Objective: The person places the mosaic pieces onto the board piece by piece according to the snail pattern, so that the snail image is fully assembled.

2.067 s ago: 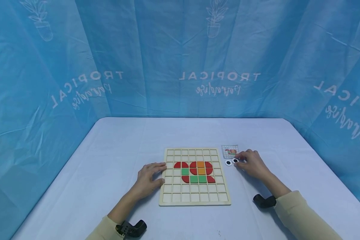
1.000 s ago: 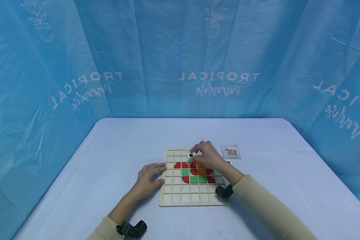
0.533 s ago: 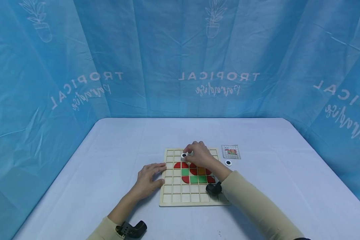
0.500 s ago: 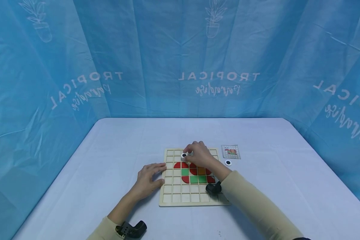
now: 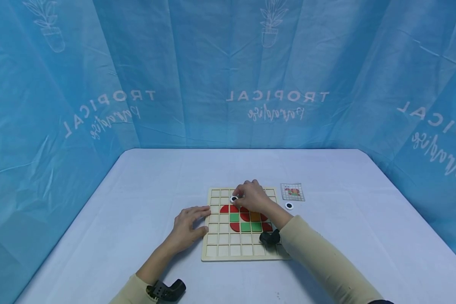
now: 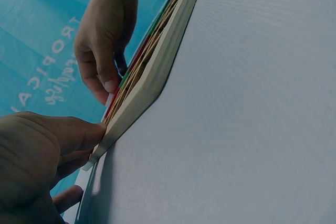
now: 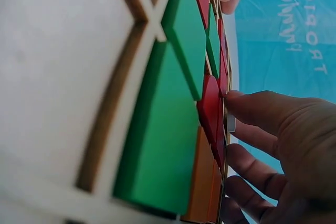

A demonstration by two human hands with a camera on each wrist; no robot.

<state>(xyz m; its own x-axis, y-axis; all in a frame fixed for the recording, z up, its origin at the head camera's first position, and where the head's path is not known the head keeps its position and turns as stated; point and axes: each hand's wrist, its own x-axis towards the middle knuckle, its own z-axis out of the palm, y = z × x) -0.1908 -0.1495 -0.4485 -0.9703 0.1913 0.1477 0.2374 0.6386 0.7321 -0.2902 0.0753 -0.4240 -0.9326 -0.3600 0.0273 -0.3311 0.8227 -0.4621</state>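
Observation:
A wooden grid board (image 5: 235, 251) lies on the table, with red, green and orange tiles set in its cells. Along its left edge rests my left hand (image 5: 188, 226); in the left wrist view the thumb of that left hand (image 6: 37, 156) touches the rim. My right hand (image 5: 253, 197) reaches over the upper part of the board. Between thumb and fingers it pinches a round white eye piece (image 5: 233, 199) with a black centre, at a cell above the red half-round tiles (image 5: 229, 209). The right hand and forearm cover some tiles.
Another eye piece (image 5: 289, 206) lies on the table right of the board. Just beyond it is a small pattern card (image 5: 293, 192) with a coloured picture on a grid. A white cloth covers the table (image 5: 167, 173), and blue curtains (image 5: 197, 63) hang around it.
My right hand picked up one of the two eye pieces beside the card and carried it left over the board. In the last half second it lowered slightly. The left hand stayed still.

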